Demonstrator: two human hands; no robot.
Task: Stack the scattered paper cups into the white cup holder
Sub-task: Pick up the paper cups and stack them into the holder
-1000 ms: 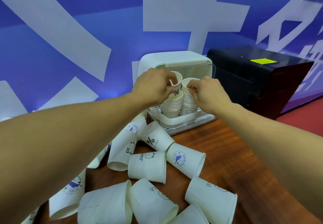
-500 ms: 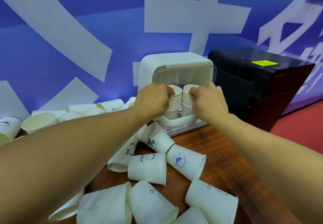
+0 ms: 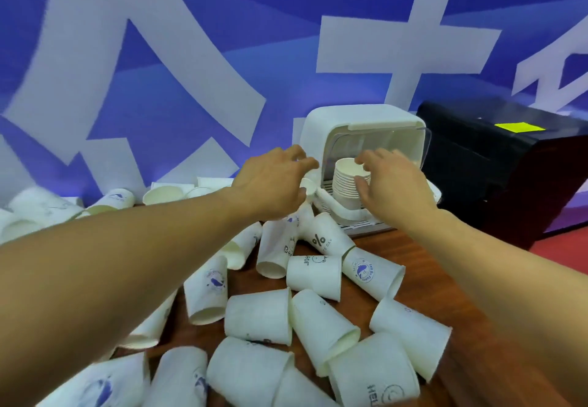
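Note:
The white cup holder (image 3: 359,120) stands at the back of the wooden table (image 3: 445,295), its clear front lid raised. A stack of paper cups (image 3: 345,181) sits inside it. My right hand (image 3: 394,187) hovers at the holder's mouth with fingers spread, the thumb beside the stack, holding nothing. My left hand (image 3: 273,184) is just left of the holder, fingers loosely bent and empty, above a cup (image 3: 308,189) lying there. Several scattered paper cups (image 3: 313,271) lie on their sides across the table in front of me.
A black box (image 3: 496,168) with a yellow label stands right of the holder. More loose cups (image 3: 165,193) line the back left against the blue and white wall banner. The red floor (image 3: 560,247) shows beyond the table's right edge.
Both hands have let go of the cup stacks in the holder and drawn back with fingers spread. The left hand has moved out to the holder's left. The view has turned left.

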